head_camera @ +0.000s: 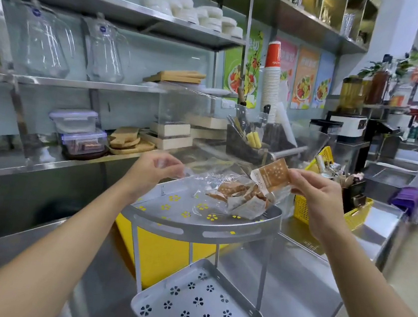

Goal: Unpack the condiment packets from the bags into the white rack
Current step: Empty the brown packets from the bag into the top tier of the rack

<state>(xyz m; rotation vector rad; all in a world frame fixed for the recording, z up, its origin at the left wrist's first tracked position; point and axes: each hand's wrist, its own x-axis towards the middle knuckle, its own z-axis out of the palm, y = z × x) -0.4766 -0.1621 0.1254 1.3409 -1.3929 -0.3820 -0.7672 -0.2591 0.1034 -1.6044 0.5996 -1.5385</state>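
Above rack (203,224): packet (269,177) between hands.

Right hand (311,189) pinches one brown packet (271,176) above clear bag (215,182); left hand (156,169) grips bag's left end. Bag with packets lies on white rack (202,232) top tier, right side.

Print on the raised packet (271,177) is too blurred to read; the lower tier (198,311) is cut off at the bottom edge.
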